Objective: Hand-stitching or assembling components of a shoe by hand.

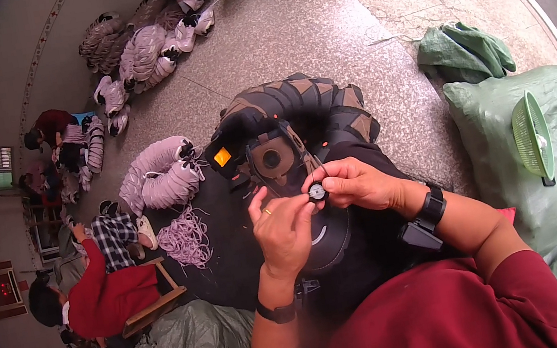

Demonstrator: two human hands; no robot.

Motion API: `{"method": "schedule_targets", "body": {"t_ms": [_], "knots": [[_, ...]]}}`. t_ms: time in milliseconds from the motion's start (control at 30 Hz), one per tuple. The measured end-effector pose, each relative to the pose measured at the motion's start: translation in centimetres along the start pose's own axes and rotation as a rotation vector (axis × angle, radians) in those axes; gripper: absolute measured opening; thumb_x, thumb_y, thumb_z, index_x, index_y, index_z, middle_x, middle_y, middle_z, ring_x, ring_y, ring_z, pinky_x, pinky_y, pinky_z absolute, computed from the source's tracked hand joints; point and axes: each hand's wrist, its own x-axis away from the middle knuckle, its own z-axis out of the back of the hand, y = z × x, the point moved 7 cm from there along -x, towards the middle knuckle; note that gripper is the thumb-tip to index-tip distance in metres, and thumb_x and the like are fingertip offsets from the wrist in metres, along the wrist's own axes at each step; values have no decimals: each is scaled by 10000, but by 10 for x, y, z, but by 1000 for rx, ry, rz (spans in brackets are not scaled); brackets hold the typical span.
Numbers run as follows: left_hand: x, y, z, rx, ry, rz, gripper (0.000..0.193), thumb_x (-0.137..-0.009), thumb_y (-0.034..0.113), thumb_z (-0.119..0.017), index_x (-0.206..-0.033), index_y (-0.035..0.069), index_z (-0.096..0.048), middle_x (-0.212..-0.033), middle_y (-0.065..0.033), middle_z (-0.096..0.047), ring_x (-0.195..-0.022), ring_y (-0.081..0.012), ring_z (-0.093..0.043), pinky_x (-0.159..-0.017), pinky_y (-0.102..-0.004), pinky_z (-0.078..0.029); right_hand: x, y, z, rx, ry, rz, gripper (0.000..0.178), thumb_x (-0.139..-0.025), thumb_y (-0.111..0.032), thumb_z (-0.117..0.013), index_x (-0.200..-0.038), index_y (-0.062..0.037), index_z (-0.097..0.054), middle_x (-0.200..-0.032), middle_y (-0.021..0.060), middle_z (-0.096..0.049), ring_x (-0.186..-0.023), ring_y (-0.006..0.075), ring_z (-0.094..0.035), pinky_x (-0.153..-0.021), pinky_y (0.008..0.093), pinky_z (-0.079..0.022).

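My left hand (283,236) and my right hand (363,185) meet over my lap, fingers pinched around a small round dial (317,191) with a black rim and a pale silvery face. A thin dark cord (321,165) loops up by my right fingertips. Just beyond the hands lies a brown-and-black shoe upper (274,158) with an orange patch (222,157). It lies against a curved bundle of nested brown-and-black uppers (333,102). The fingers partly cover the dial's edge.
Left of my lap lie a pale lilac bundle of uppers (164,174) and a heap of lilac laces (185,241). A seated person in red (114,290) works at far left. At right, a green basket (532,139) rests on a stuffed green sack (485,132).
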Motion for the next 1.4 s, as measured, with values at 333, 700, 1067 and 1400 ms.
{"method": "schedule_targets", "body": {"t_ms": [333,700,1067,1400], "knots": [[-32,-4,16,107,-96,-115,176,-806,100,-638,-974,107,-690,-843,-52,-629,-851,-249,-586,-771,-350,-439,-5,2,-7,155,-23,-84,269,-966,-234,-518,-1156,-57,-589,-824,-3,-632,-603,20,-417,-541,172,-331],[5,-15,20,349,-325,253,35,-767,50,-646,-801,59,-644,-780,-84,-638,-717,-276,-599,-757,-388,-445,-11,-21,-24,1151,-200,258,325,-900,-239,-575,-1137,-17,-559,-934,85,-613,-839,234,-619,-713,353,-495],[50,-15,22,1139,-117,467,67,-802,-23,-647,-865,1,-643,-858,-90,-634,-732,-149,-593,-691,-246,-479,-11,-43,-79,894,-129,625,195,-823,-59,-644,-1009,-2,-647,-1027,118,-585,-942,222,-608,-821,310,-482],[65,-23,19,1396,61,546,114,-842,-17,-630,-956,-3,-626,-881,-107,-635,-784,-179,-607,-676,-247,-494,-23,-32,-92,757,-182,532,128,-862,-102,-628,-937,0,-606,-859,52,-595,-833,160,-575,-758,289,-456]]}}
